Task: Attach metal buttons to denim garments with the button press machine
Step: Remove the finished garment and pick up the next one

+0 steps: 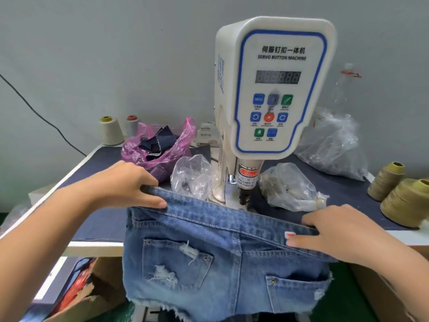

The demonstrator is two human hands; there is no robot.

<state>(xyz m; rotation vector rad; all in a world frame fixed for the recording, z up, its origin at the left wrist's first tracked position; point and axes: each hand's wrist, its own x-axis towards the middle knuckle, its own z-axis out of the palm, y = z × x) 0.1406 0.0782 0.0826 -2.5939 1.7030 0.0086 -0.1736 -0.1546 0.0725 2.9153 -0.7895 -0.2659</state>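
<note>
At the far left of the dark blue table top (104,205) stand a cream thread cone (111,130) and a smaller grey one (131,124), and just beside them lies a pink plastic bag with dark fabric scraps (157,147). They sit at the back, probably to keep the work area free.

The left hand (130,184) pinches the left end of the waistband of the faded blue denim shorts with torn patches (209,252), thumb on the front and fingers over the top edge. The shorts hang over the front edge of the table, with the waistband stretched in front of the white servo button machine (271,89). I think the band is held tight like this so it can slide flat under the dark press head (246,189), which is just behind the cloth.

On both sides of the machine column lie clear plastic bags with small metal parts (191,176), likely the buttons, near for easy reach.

The right hand (341,231) grips the right end of the waistband in the same way. Further right stand olive thread cones (406,203).

No button is visible on the band yet.
</note>
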